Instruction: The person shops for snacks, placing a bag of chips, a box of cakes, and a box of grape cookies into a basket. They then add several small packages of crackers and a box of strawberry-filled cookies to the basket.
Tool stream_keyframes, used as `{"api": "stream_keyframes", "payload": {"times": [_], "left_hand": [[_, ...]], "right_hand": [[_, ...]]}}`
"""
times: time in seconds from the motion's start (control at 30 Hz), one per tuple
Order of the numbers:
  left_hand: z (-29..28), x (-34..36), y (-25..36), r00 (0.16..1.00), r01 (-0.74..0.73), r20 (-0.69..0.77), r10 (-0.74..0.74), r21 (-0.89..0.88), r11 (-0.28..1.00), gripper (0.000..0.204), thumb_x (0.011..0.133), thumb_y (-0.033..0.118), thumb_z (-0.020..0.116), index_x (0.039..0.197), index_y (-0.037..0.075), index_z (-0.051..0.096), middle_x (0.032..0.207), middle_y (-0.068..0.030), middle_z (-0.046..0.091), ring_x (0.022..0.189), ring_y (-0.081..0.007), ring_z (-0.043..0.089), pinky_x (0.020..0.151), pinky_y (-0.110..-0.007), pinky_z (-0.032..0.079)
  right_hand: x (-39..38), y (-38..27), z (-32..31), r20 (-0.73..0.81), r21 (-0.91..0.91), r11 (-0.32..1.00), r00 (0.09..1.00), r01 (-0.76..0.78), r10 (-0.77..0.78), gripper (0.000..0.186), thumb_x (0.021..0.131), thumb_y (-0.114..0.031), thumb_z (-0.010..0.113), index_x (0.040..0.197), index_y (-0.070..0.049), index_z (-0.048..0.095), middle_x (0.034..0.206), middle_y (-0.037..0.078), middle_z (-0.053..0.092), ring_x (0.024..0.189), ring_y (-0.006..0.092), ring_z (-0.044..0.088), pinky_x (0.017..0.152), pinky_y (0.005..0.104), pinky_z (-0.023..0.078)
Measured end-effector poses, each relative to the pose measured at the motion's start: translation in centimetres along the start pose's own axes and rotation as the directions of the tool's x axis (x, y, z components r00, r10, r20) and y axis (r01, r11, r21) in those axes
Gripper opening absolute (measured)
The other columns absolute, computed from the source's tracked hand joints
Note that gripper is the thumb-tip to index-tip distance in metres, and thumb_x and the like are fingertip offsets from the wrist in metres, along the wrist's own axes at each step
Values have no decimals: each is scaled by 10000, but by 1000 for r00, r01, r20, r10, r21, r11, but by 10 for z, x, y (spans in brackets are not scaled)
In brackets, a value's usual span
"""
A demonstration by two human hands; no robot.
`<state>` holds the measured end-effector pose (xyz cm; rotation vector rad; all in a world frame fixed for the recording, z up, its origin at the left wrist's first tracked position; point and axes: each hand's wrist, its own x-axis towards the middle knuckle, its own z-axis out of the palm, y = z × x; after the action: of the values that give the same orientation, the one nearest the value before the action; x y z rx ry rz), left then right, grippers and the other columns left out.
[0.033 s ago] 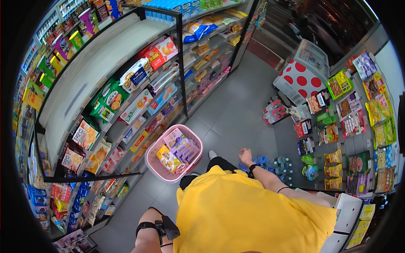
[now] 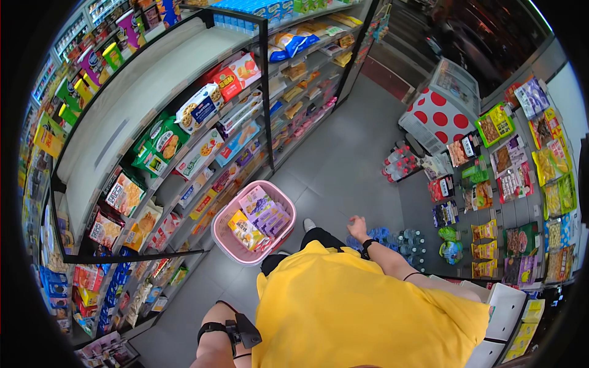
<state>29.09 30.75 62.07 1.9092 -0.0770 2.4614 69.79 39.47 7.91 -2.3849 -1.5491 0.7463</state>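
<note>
The oblong pink plastic basket (image 2: 280, 197), long axis running near-left to far-right, lies left of the empty, loosely open right hand (image 2: 356, 227); left hand unseen.

Your right hand (image 2: 357, 227) has a passage forward over gray floor tiles (image 2: 334, 165), between the shelf unit (image 2: 123, 126) at left and the polka-dot freezer (image 2: 440, 119) at right. A pink basket (image 2: 223, 232) obstructs the low route to the lower shelves (its top lies open from above), while bottles (image 2: 412, 245) crowd the floor near your wrist and hanging snack packets (image 2: 485, 248) line the right.
</note>
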Motion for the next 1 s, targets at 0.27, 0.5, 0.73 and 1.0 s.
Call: {"api": "stream_keyframes", "payload": {"times": [0.27, 0.5, 0.73, 1.0], "left_hand": [[-7, 2, -9, 999, -34, -1, 34, 34, 999, 424, 870, 312, 577, 1253, 139, 526, 1375, -11, 406, 1279, -146, 325, 760, -360, 446], [-5, 5, -9, 994, -66, -89, 64, -26, 997, 411, 866, 308, 578, 1237, 135, 533, 1391, -21, 388, 1293, -154, 311, 755, -376, 450], [-12, 1, 1, 988, -141, -42, 146, 113, 984, 336, 886, 251, 558, 1193, 116, 559, 1399, -38, 400, 1301, -154, 321, 762, -369, 472], [-17, 2, 11, 996, -84, 4, 84, 176, 981, 338, 889, 228, 553, 1206, 110, 555, 1393, -46, 417, 1297, -157, 335, 766, -362, 472]], "right_hand": [[12, -22, 0, 31, -3, 1000, 999, 23, -23, 323, 701, -163, 664, 1005, -69, 610, 1072, 193, 539, 1064, 368, 511, 945, 414, 422], [26, -34, 4, 64, -10, 999, 997, 30, -29, 325, 693, -156, 667, 999, -64, 610, 1060, 195, 549, 1073, 360, 501, 950, 406, 418], [33, -43, 0, 104, -42, 994, 990, 102, -97, 324, 701, -152, 656, 1010, -68, 610, 1068, 190, 543, 1075, 356, 498, 952, 399, 417], [33, -39, 9, 145, -68, 993, 985, 100, -90, 340, 698, -159, 669, 1019, -69, 603, 1078, 185, 532, 1090, 357, 491, 953, 403, 416]]}}
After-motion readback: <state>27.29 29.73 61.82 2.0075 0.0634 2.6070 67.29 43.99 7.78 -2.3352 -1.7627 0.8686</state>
